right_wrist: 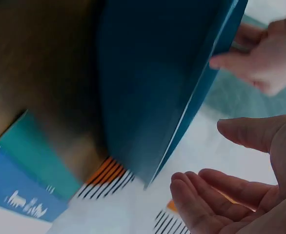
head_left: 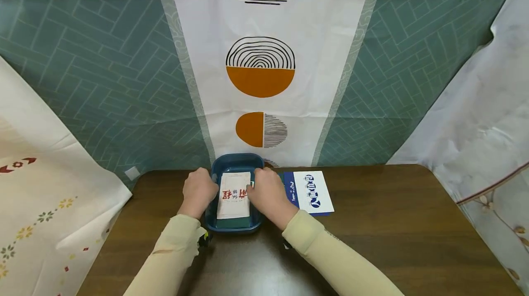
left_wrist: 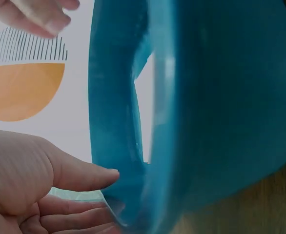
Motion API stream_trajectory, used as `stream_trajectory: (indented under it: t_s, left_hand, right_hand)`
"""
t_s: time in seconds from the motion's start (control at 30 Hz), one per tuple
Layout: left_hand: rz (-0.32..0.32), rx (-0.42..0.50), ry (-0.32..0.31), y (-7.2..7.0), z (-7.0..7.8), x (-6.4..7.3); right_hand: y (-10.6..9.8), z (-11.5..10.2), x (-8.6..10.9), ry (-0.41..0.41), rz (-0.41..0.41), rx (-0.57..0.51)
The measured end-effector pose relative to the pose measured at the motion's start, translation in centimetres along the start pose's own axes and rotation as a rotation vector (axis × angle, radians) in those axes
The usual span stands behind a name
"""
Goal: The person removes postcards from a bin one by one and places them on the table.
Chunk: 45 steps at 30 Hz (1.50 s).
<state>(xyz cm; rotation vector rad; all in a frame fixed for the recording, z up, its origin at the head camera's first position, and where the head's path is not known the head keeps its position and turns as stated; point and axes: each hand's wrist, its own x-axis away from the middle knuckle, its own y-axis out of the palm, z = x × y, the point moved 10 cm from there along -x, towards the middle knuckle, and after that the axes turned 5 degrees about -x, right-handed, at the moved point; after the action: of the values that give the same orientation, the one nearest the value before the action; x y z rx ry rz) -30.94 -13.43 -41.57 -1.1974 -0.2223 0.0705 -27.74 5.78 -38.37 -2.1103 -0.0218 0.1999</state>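
Observation:
A blue plastic basin [head_left: 239, 158] stands on the table, holding a white booklet [head_left: 232, 208] with red print that lies over a dark green book [head_left: 233, 224]. On the basin's left side, my left hand [head_left: 199, 191] pinches the rim; the left wrist view has the thumb [left_wrist: 87, 174] on the inner side and the fingers below, outside. My right hand [head_left: 268, 195] hovers by the right rim, overlapping the booklet's edge in the head view. In the right wrist view, that right hand [right_wrist: 245, 180] is apart from the basin wall [right_wrist: 153, 83], with thumb and fingers spread and nothing between them.
To the right of the basin lie a white-and-blue book [head_left: 316, 192] and, partly beneath it, a green one [right_wrist: 40, 156]. A patterned cloth [head_left: 260, 25] hangs behind the brown wooden table [head_left: 372, 222]. Pale curtains [head_left: 475, 149] flank both sides.

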Motion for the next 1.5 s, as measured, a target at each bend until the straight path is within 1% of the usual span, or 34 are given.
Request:
stream_trajectory:
  t_s: [0.17,0.33,0.4,0.43,0.57,0.73,0.9,1.07,1.17,1.37,1.5]
  left_hand:
    - [0.005,-0.003,0.02,0.0,0.1,0.1]
    - [-0.007,-0.008,0.024,0.1,0.0,-0.1]
    - [-0.012,-0.011,0.023,0.2,0.0,-0.2]
    - [-0.014,-0.01,0.025,0.2,0.0,-0.2]
    - [-0.024,-0.013,0.042,0.6,0.2,-0.3]
    - [-0.018,-0.019,0.06,0.9,0.3,-0.6]
    - [-0.003,-0.01,0.055,0.7,0.4,-0.9]
    - [-0.022,-0.008,0.044,0.8,0.3,-0.8]
    - [-0.029,0.003,0.039,0.9,0.1,-0.8]
    - [-0.056,0.005,0.055,0.9,0.3,-1.0]
    - [-0.068,0.0,0.065,0.8,0.5,-1.2]
  right_hand:
    - [2.5,-1.2,0.3,0.0,-0.076,0.003]
    - [4.2,-1.5,0.3,0.032,-0.164,-0.07]
    - [4.6,-1.5,0.2,0.048,-0.177,-0.088]
    - [4.8,-1.5,0.1,0.052,-0.178,-0.079]
    - [5.8,-1.6,0.2,0.057,-0.183,0.017]
    - [7.4,-1.7,0.5,0.088,-0.24,0.153]
    - [7.9,-1.3,0.1,0.141,-0.241,0.234]
    - [8.6,-0.7,-0.1,0.178,-0.261,0.252]
    - [8.9,-0.6,0.0,0.18,-0.255,0.27]
    - [8.8,-0.7,-0.2,0.174,-0.216,0.311]
    - [9.0,-0.7,-0.2,0.166,-0.219,0.322]
